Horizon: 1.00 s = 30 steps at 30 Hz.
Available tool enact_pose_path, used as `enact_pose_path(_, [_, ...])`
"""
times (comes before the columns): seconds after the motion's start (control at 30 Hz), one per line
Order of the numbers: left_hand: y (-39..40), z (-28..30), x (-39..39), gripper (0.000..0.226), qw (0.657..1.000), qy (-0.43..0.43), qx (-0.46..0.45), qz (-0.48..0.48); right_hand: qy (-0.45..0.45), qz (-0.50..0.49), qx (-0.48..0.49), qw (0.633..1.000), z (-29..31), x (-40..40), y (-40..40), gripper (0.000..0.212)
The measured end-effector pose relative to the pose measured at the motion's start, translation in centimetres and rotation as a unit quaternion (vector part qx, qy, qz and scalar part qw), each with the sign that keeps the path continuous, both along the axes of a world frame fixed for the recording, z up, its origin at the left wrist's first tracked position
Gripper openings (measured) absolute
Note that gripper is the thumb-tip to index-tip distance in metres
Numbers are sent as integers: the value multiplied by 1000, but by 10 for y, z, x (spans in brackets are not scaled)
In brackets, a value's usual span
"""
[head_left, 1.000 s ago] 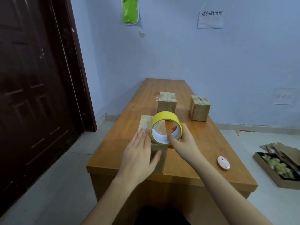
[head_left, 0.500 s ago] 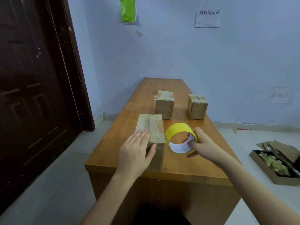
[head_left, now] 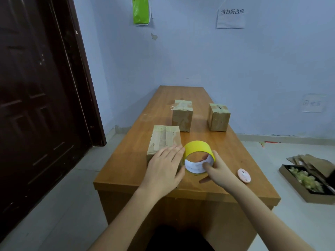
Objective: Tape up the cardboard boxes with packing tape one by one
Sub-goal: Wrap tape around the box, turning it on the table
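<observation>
A cardboard box with taped top stands near the front left of the wooden table. My left hand lies flat over its near end, fingers straight. Right beside the box, my right hand grips a yellow roll of packing tape, thumb inside the white core, fingers round the far rim. The roll stands on edge just above the tabletop. Two more taped cardboard boxes stand farther back: one in the middle, one to the right.
A small pink round object lies on the table right of my right hand. A dark door fills the left. On the floor at right sits a flat tray with scraps and folded cardboard.
My right hand took the tape roll off the box top to the right, then brought it back close beside the box. My left hand stayed on the box.
</observation>
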<state>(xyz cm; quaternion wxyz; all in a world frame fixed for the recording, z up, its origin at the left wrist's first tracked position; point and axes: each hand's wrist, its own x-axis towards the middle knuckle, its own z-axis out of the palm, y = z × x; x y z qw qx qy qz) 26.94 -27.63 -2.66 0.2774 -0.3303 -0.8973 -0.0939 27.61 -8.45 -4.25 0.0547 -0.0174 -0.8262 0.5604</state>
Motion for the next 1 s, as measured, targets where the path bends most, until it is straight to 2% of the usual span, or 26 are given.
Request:
enact_pose_path(0.1, [-10, 0, -1, 45, 1000, 17, -8, 6, -9, 20, 25, 999, 3, 1, 3, 14])
enact_pose_path(0.23, [-39, -5, -4, 47, 997, 34, 31, 56, -7, 30, 35, 999, 7, 0, 4, 8])
enact_pose_path(0.3, [-46, -7, -4, 52, 995, 39, 32, 87, -3, 22, 21, 1000, 7, 0, 1, 3])
enact_pose_path(0.37, [-46, -1, -3, 62, 990, 29, 35, 130, 12, 2, 3, 1000, 8, 0, -2, 12])
enact_pose_path(0.43, [-39, 9, -2, 77, 988, 14, -11, 151, 24, -7, -3, 1000, 10, -1, -5, 14])
enact_pose_path(0.5, [-25, 11, -6, 88, 993, 4, -59, 107, 31, -4, 3, 999, 11, -1, -5, 14])
enact_pose_path(0.6, [-2, 9, -11, 82, 997, -23, -68, 28, 30, -1, 10, 999, 13, 0, -4, 14])
enact_pose_path(0.77, [3, 6, -15, 73, 997, -8, -70, 19, -4, 14, 37, 999, 4, 6, 4, 9])
enact_pose_path(0.87, [2, 6, -13, 70, 998, -11, -65, 12, -4, -8, -42, 999, -5, 6, 1, 15])
enact_pose_path(1.0, [6, 15, -1, 67, 1000, 1, 6, 17, -10, -39, -262, 964, -1, 7, -3, 27])
